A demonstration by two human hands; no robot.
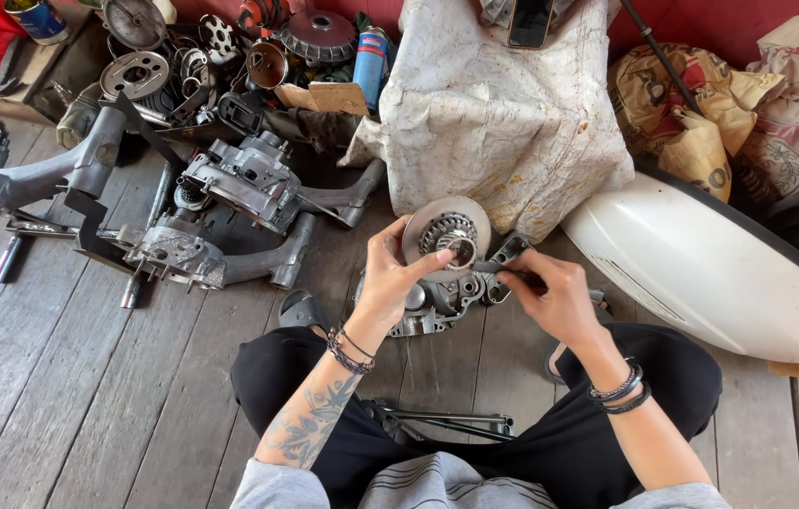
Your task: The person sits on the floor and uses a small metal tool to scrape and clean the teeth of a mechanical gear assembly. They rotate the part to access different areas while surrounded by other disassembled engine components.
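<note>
A round metal disc [444,229] with a toothed hub at its centre is held up over the person's lap, above a grey cast engine casing [437,297] that rests on the wooden floor [69,377] between the knees. The left hand [390,273] grips the disc's lower left edge, fingers curled around the rim and thumb stretched toward the hub. The right hand [550,292] is closed around a slim dark tool [494,269], whose tip points at the disc's centre; whether the tip touches the hub cannot be told. Both wrists carry dark bracelets, and the left forearm is tattooed.

The disc is smooth, dull silver and flat; the hub is darker and ridged. The casing below is rough, with bored holes and lugs.

Room around the hands is tight. A white curved body panel [701,269], glossy and rounded, lies close on the right. Just behind the disc hangs a crumpled, stained pale cloth [503,113] draped over something bulky. To the left, two more grey engine cases with long arms [230,212] lie on the floor, well apart from the hands. Beyond them is a heap of small metal parts [192,66]. The open planks to the lower left are weathered and grey.
</note>
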